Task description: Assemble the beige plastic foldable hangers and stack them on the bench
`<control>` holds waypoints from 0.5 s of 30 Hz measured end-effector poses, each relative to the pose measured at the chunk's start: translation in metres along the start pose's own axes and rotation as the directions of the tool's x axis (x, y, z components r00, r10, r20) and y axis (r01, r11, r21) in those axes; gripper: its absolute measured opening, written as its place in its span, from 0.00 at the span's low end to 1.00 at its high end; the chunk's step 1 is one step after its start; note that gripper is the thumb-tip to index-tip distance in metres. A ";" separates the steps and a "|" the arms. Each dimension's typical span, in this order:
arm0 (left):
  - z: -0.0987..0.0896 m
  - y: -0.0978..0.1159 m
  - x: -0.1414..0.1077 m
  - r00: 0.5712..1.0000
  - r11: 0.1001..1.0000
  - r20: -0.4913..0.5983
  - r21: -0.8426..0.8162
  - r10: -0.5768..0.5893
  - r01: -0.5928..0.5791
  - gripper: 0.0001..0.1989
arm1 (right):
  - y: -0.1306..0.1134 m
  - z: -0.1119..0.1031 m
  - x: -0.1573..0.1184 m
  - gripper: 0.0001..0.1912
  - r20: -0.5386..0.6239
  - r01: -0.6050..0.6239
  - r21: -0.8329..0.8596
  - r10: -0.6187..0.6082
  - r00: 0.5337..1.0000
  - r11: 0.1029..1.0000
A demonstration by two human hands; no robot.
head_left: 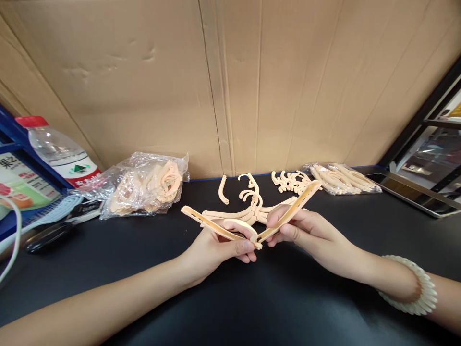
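Note:
Between my hands is a peach plastic clothes hanger in parts. My left hand (225, 245) is closed around one hanger arm (196, 215) and a curved hook (239, 224), thumb pressed near the joint. My right hand (306, 230) pinches the other hanger arm (293, 209), its hollow side with slots facing me. The inner end of that arm meets the hook's base; whether they are locked together I cannot tell. Just behind my hands several put-together hangers (256, 204) lie stacked on the black table (288, 307).
Behind lie a loose hanger arm (224, 190), a pile of hooks (291, 180), a bag of hooks (147, 187) and a bag of arms (344, 179). At left are a bottle (65, 154) and a hairbrush (57, 211); at right, a phone-like dark slab (414, 192).

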State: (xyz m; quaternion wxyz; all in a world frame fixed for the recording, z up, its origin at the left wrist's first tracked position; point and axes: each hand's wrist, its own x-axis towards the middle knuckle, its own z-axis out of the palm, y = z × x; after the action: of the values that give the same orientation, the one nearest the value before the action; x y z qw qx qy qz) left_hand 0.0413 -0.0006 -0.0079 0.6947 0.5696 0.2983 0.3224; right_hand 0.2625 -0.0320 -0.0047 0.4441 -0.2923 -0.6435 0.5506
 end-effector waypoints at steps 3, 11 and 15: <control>-0.001 0.000 0.001 1.000 1.000 0.013 -0.019 -0.015 0.015 0.08 | -0.001 0.002 -0.001 0.08 0.026 0.008 0.018 -0.008 1.000 1.000; -0.003 0.000 0.001 0.996 1.000 0.095 -0.022 -0.002 0.004 0.06 | -0.001 0.005 -0.003 0.09 0.036 0.027 -0.050 -0.025 0.999 0.998; -0.003 -0.001 0.002 0.993 1.000 0.113 -0.001 0.026 -0.026 0.06 | -0.001 0.007 -0.003 0.09 0.031 0.007 -0.086 -0.004 1.000 0.996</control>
State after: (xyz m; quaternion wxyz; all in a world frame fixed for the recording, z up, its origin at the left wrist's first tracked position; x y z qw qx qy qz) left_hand 0.0399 0.0026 -0.0100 0.7060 0.5909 0.2514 0.2986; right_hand 0.2581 -0.0382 -0.0045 0.4227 -0.3010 -0.6743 0.5253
